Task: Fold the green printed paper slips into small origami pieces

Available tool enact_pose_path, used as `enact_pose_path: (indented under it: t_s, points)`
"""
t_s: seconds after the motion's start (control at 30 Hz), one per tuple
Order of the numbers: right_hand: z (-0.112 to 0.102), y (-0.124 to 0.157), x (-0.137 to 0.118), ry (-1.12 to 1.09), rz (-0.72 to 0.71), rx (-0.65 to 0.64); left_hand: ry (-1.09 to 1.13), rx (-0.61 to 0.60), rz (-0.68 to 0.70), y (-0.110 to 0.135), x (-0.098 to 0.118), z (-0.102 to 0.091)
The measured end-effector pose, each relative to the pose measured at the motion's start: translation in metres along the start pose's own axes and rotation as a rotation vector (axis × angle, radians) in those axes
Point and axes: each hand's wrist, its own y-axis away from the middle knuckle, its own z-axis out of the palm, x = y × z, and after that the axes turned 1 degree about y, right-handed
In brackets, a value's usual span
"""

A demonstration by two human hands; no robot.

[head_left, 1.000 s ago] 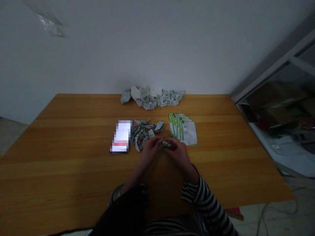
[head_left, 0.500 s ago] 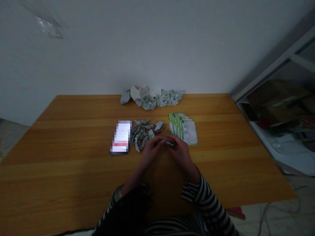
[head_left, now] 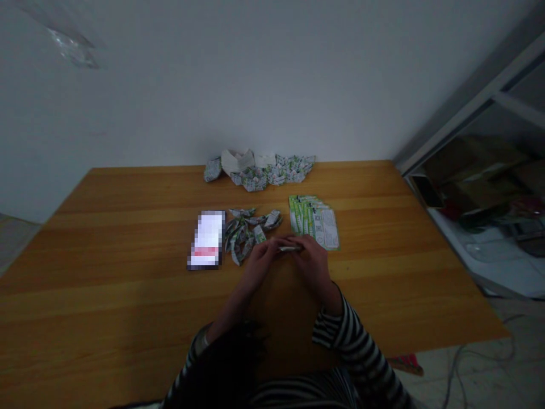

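The left hand (head_left: pixel 259 262) and the right hand (head_left: pixel 313 262) pinch one folded paper strip (head_left: pixel 290 248) between them, low over the counter (head_left: pixel 128 284), probably for creasing. Folded pieces (head_left: pixel 249 227) lie just beyond the left hand, flat leaflets (head_left: pixel 315 222) beyond the right.

The tabletop (head_left: pixel 106 272) is wood, warm orange-brown with long grain bands, smooth, with a soft sheen rather than a gloss. The small folded piece (head_left: pixel 290 248) pinched between the left hand (head_left: pixel 260 262) and right hand (head_left: pixel 314 266) is thin printed paper, sharply creased. The 2 heaps of folded pieces, the near heap (head_left: pixel 247 230) and the far heap (head_left: pixel 259 169), look like the same paper, creased and matt. The flat sheets (head_left: pixel 319 227) are printed paper too, green and white (the dim light hides whether they are coated). The sleeve (head_left: pixel 347 335) is striped knit cloth, soft and matt. The wall (head_left: pixel 272 85) is matt white. The film (head_left: pixel 70 48) stuck on it looks like shiny clear plastic.
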Motion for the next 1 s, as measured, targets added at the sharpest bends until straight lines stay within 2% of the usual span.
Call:
enact_pose_path:
  t_s: [0.1,0.2,0.27,0.37,0.57,0.7,0.87,0.93,1.0]
  points:
    - [-0.002,0.003,0.0,-0.002,-0.08,0.064,0.026,0.044,-0.003,0.0,0.002,0.0]
    - [-0.005,0.003,-0.001,-0.011,-0.075,0.096,0.009,0.048,0.027,0.0,0.0,0.0]
    - [-0.006,0.001,-0.003,-0.042,-0.041,0.125,-0.035,0.035,0.04,0.0,-0.004,-0.002]
    - [-0.007,-0.004,-0.006,-0.149,0.028,0.125,-0.214,0.058,0.066,-0.001,-0.01,-0.004]
    - [-0.008,-0.008,-0.012,-0.347,0.096,0.028,-0.627,0.086,0.268,-0.001,-0.013,-0.004]
    - [0.001,-0.005,-0.012,-0.406,0.236,0.05,-0.809,0.09,0.232,0.001,-0.016,0.0]
    - [0.015,-0.005,-0.002,-0.466,0.38,0.224,-0.858,0.076,0.207,0.005,-0.019,0.008]
    - [0.015,-0.007,0.0,-0.482,0.408,0.208,-0.832,0.064,0.207,0.006,-0.019,0.011]
    - [0.013,-0.007,0.001,-0.486,0.432,0.134,-0.816,0.074,0.226,0.006,-0.018,0.012]
